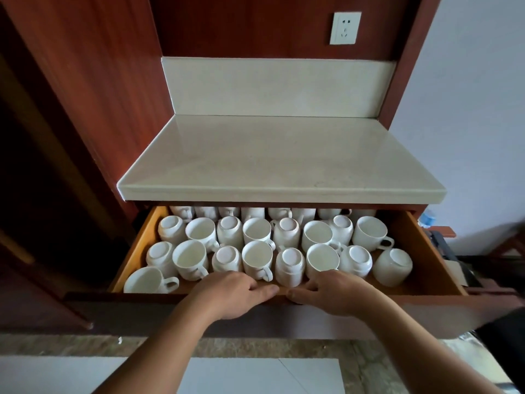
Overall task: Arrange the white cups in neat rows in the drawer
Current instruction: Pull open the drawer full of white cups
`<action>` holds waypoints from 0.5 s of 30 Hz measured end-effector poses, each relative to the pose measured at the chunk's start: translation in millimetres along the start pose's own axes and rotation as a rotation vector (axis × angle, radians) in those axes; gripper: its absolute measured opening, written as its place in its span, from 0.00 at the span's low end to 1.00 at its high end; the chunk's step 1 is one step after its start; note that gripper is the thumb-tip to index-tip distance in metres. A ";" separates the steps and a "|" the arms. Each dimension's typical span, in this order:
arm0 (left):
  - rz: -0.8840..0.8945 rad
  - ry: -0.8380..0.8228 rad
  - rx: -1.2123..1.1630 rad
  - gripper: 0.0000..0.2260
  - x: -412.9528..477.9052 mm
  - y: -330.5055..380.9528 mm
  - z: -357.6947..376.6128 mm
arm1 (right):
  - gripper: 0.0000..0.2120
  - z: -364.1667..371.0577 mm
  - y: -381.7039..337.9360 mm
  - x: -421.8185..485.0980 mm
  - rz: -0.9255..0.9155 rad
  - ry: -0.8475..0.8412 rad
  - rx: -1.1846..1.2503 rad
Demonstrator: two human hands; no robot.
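**Red-brown cabinet, drawer of white cups pulled open**

Dark red wood panelling frames a cabinet [93, 81] niche, and below it both hands are at the front of the open drawer [142, 240].

The left hand [235, 294] grips the drawer's front edge near the middle. Its fingers are hooked over the rim into the drawer and its thumb lies along the top of the edge, pointing right. The right hand [335, 294] mirrors it just beside: fingers curled over the same rim, thumb stretched left. The two thumb tips are close but apart. Neither hand holds a cup.

Just behind the fingers stand the white cups [257, 258], packed into the drawer in rows running left to right. The nearest full row alternates upside-down and upright cups, except that its last two at the right are both upside down. The row behind it alternates the same way and ends with an upright cup whose handle points right. A further row at the back is mostly hidden. One upright cup [147, 280] sits alone in the front left corner, handle to the right.

Above the drawer, a pale stone countertop [281, 155] overhangs the back row, with a matching backsplash [278, 86] behind it. A white socket [345, 28] is set in the wood panel higher up. To the right is a pale wall [468, 109], and light floor [255, 376] tiles show between the forearms.
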State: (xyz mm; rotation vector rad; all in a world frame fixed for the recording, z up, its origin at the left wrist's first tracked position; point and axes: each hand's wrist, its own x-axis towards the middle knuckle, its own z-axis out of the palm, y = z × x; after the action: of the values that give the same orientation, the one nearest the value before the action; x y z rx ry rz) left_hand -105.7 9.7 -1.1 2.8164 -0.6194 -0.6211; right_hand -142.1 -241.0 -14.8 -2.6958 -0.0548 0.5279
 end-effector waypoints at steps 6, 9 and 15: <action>0.031 -0.047 -0.015 0.36 -30.6 0.3 12.4 | 0.46 15.3 -8.3 -31.4 0.013 0.007 -0.005; 0.026 -0.049 -0.007 0.36 -43.3 2.8 18.8 | 0.44 21.5 -12.2 -44.8 0.017 0.006 -0.017; 0.016 -0.064 -0.019 0.36 -63.1 9.1 31.9 | 0.38 28.3 -18.3 -68.7 0.038 -0.018 0.004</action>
State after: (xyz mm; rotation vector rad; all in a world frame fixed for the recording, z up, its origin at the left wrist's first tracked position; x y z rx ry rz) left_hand -175.0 26.2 -4.6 2.7807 -0.6438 -0.7133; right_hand -215.7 -221.3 -7.5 -2.6928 -0.0079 0.5627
